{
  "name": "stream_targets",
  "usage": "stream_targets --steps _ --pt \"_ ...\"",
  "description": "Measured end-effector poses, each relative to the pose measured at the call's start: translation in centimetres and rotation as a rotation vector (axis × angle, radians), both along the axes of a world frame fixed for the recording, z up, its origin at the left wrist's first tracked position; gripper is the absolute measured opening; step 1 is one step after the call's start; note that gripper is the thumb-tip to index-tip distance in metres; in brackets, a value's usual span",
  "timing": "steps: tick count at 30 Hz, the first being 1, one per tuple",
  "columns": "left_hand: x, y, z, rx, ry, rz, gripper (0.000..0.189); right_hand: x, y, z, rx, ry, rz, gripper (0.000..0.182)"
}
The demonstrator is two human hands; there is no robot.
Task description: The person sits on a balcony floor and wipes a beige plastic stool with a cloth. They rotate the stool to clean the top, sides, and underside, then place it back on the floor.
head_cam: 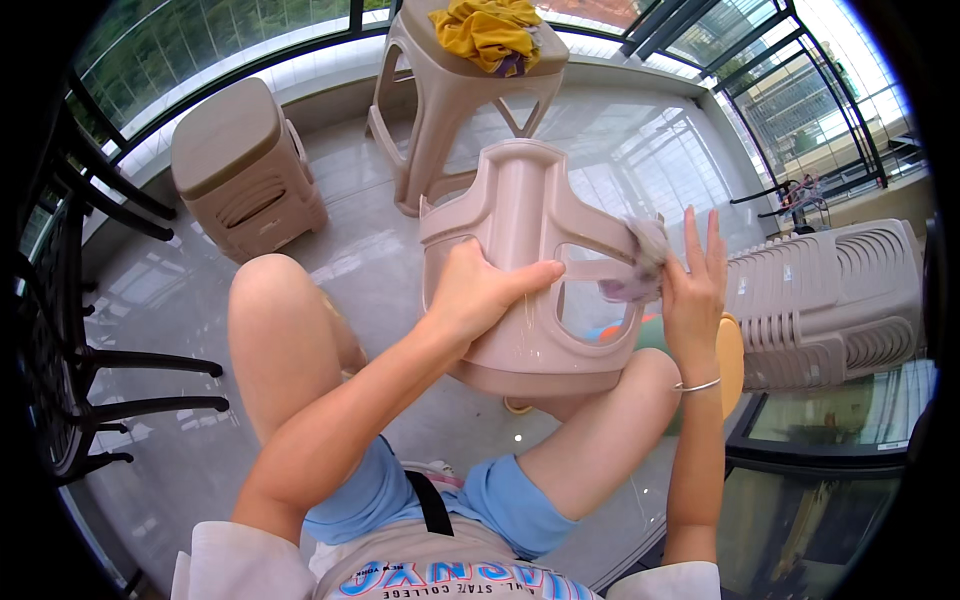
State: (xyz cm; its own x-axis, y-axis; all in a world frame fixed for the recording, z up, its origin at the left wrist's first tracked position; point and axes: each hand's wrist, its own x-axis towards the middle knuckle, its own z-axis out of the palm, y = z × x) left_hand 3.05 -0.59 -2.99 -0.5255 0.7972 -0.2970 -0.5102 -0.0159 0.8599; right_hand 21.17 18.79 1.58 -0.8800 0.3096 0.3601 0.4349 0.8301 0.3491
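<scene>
A beige-pink plastic stool [517, 202] is tipped over in front of me, its seat end towards my body and resting by my right knee. My left hand [480, 289] grips its side, the thumb stretched across the panel near a cut-out. At the stool's right-hand leg, my right hand [694, 300] presses a greyish-purple cloth [643, 259] against the plastic. Two of its fingers point up, away from the cloth. Part of the cloth shows through the stool's opening.
A taller stool [480, 90] bears a crumpled yellow cloth [487, 34]. Left of it stands a short brown-topped stool [232, 165]. Black chair legs [157, 364] jut in from the left. Folded or stacked plastic pieces [825, 300] lie at the right, above a glass-topped dark frame [825, 427].
</scene>
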Motion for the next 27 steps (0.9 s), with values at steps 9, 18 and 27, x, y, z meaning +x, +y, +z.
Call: stream_targets --steps 9,18,27 --pt "0.0 -0.2 -0.4 0.011 -0.021 -0.02 0.047 -1.7 -3.2 2.1 -0.833 0.93 -0.01 0.021" --pt "-0.4 -0.4 -0.4 0.052 -0.013 -0.002 0.053 -6.8 -6.2 -0.7 -0.404 0.512 0.329 0.037" --pt "-0.5 -0.2 -0.4 -0.032 -0.019 0.008 0.051 -1.5 -2.1 -0.1 -0.531 0.391 0.266 0.031"
